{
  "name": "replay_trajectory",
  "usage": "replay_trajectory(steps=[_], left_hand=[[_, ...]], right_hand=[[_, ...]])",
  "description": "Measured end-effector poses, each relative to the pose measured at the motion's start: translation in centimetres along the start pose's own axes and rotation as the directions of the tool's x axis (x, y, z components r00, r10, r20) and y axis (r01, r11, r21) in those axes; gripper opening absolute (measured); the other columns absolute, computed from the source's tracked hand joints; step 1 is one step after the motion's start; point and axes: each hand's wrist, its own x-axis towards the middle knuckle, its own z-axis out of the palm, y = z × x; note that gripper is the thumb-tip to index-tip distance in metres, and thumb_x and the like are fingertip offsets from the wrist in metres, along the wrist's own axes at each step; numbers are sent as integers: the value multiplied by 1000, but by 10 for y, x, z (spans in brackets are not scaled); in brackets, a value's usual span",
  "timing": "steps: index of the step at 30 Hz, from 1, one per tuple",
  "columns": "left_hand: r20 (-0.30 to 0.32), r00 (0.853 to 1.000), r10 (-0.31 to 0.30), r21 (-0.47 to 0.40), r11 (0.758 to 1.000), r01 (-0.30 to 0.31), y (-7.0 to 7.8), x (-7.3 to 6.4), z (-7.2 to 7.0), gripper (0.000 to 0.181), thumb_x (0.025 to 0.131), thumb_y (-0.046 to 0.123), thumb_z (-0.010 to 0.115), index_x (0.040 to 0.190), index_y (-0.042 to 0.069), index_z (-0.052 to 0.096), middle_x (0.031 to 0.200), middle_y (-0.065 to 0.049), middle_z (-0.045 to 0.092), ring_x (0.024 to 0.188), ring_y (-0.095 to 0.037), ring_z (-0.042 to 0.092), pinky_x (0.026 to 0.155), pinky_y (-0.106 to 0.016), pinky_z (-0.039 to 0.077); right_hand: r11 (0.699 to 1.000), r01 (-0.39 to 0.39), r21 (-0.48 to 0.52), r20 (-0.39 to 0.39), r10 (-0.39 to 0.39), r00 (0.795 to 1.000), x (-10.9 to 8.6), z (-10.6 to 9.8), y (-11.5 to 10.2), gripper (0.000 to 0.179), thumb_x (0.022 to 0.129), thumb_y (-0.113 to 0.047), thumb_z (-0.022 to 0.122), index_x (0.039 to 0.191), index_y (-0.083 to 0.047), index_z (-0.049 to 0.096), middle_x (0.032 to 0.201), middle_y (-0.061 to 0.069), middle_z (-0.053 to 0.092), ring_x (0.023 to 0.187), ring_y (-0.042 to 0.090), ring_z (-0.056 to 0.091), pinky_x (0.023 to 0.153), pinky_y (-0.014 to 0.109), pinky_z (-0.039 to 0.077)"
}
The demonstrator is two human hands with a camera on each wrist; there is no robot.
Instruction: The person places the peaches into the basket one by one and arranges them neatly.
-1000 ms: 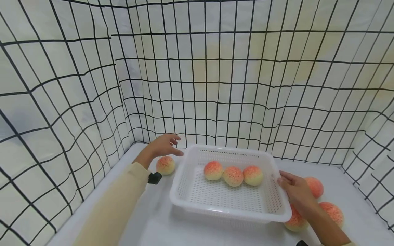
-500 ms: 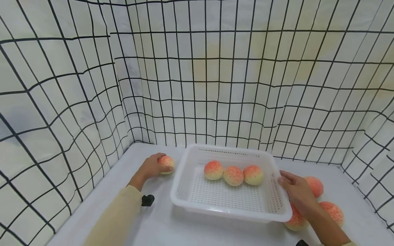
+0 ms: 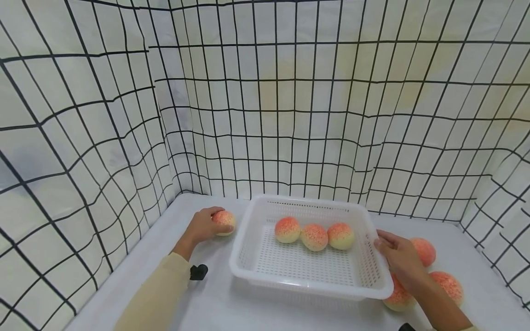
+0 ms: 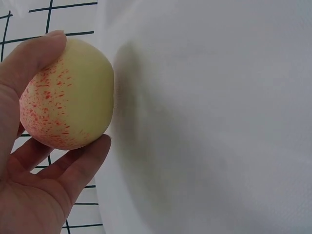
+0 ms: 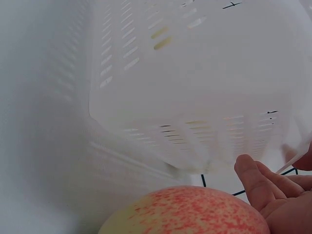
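Left of the white basket, my left hand (image 3: 204, 225) holds a peach (image 3: 224, 222) at the table surface. The left wrist view shows thumb and fingers around this yellow peach (image 4: 73, 97) with red speckles. My right hand (image 3: 399, 257) grips the right rim of the white perforated plastic basket (image 3: 306, 284). In the right wrist view the fingers (image 5: 256, 183) lie under the rim, with the thumb on its other side. Inside the basket sit a left peach (image 3: 287, 230), a middle peach (image 3: 314, 237) and a right peach (image 3: 341, 236), in a row.
Beside and under my right forearm lie a far peach (image 3: 424, 251), an outer peach (image 3: 449, 286) and a partly hidden near peach (image 3: 397, 296). Black netting (image 3: 265, 110) over white sheeting walls the back and sides. A white cloth covers the table (image 3: 223, 303).
My left hand has come down and back from above the left peach and taken hold of it. My right hand and the basket stay where they were.
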Motion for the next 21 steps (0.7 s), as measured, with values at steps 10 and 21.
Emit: replay_trajectory(steps=[10,21], left_hand=[[-20,997,71,36,997,-70,11,-9,-13,77,83,42,86,146,8,58,137,-19,65,116,-34,61,99,-53,53],[-46,988,149,61,987,-146,28,-20,-31,74,81,41,86,142,6,61,132,-18,69,109,-30,64,91,-48,56]], right_hand=[[1000,6,1,-6,-6,1000,-2,0,-1,64,112,-32,49,164,-4,26,161,27,42,110,20,72,88,40,63],[1000,6,16,-3,-6,1000,0,1,0,63,111,-31,50,164,-4,27,160,26,42,111,22,73,88,41,63]])
